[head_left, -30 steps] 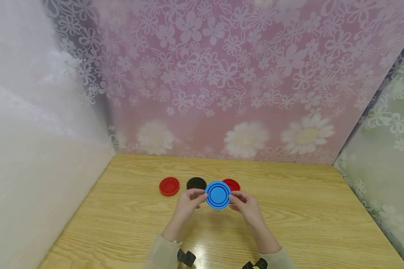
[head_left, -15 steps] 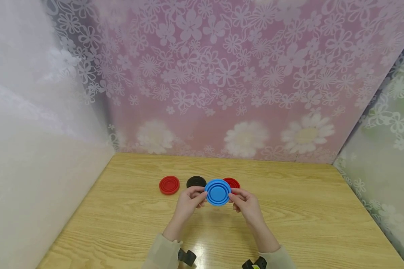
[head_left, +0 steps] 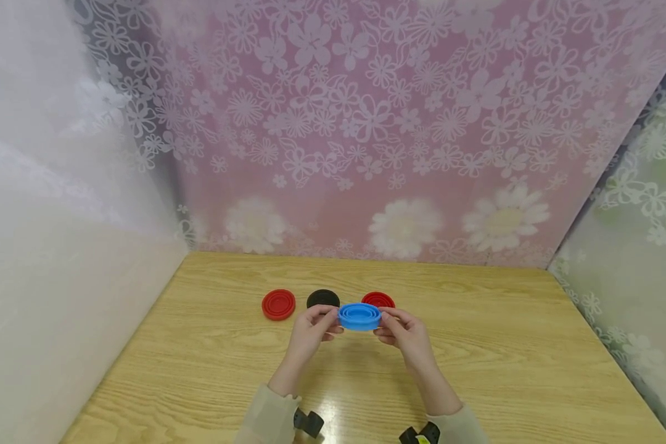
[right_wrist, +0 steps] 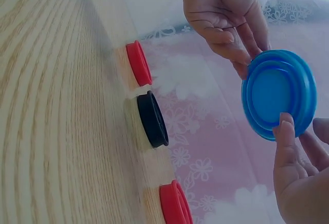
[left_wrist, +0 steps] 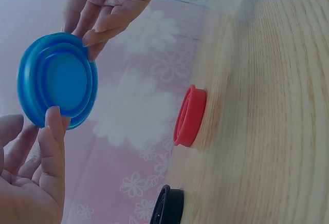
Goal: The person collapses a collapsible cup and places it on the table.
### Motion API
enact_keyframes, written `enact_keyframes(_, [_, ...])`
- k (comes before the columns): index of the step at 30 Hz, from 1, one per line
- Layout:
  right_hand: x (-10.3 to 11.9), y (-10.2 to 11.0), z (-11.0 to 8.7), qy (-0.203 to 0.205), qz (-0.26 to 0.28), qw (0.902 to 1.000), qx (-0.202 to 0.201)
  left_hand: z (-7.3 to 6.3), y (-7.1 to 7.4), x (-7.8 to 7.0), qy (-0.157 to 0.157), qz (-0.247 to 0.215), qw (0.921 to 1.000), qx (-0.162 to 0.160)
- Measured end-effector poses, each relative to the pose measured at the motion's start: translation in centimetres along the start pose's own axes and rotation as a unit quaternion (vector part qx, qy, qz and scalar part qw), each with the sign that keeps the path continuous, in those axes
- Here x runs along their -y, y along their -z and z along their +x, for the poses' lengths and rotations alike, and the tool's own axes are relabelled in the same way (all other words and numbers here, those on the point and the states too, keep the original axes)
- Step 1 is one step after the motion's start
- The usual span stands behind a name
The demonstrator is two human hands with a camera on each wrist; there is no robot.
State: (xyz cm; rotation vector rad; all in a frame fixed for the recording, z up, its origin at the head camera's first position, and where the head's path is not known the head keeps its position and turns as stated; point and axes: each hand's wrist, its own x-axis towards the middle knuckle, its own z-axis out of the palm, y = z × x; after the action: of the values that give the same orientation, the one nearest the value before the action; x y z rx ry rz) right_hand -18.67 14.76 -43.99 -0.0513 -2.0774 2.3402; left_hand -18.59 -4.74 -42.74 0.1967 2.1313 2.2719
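A blue collapsible cup [head_left: 359, 316], folded flat into concentric rings, is held up over the table. My left hand [head_left: 306, 336] pinches its left edge between thumb and fingers. On the opposite edge my right hand [head_left: 413, 340] pinches in the same way. Seen from the head, the cup lies nearly level, with its outer side wall showing toward me. The left wrist view shows the blue cup's ringed face [left_wrist: 67, 77] between both hands, clear of the table.
Behind the hands, a red folded cup [head_left: 279, 304] lies at the left, a black one [head_left: 323, 299] in the middle and another red one [head_left: 378, 300] at the right. The wooden table [head_left: 505, 345] meets a flowered pink backdrop [head_left: 333, 185] and side panels.
The blue cup has tipped from facing me to nearly level, so its rings now look like narrow ovals. Both hands keep their pinch and have barely shifted. More of the right red cup shows.
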Motion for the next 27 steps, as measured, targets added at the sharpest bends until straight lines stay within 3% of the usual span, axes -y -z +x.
enact_keyframes(11, [-0.6, 0.1, 0.0, 0.042, -0.01, 0.999, 0.009, -0.2, -0.4, -0.2, -0.012, 0.023, 0.9997, -0.004])
enact_keyframes(16, [-0.2, 0.3, 0.2, 0.008, -0.006, 0.9999, -0.011, 0.3, -0.7, -0.2, -0.01, 0.026, 0.9996, -0.001])
enact_keyframes(19, [-0.3, 0.8, 0.9, -0.023, -0.007, 0.9993, -0.028, 1.0, -1.2, 0.0, -0.008, 0.036, 0.9993, 0.009])
enact_keyframes(23, [-3.9, 3.5, 3.7, -0.006, -0.003, 0.9996, -0.029, 2.9, -2.1, 0.8, -0.002, 0.049, 0.9982, 0.035])
enact_keyframes(27, [-4.6, 5.6, 4.6, 0.02, 0.012, 0.9997, -0.008, 5.2, -3.5, 3.2, -0.006, 0.067, 0.9965, 0.049])
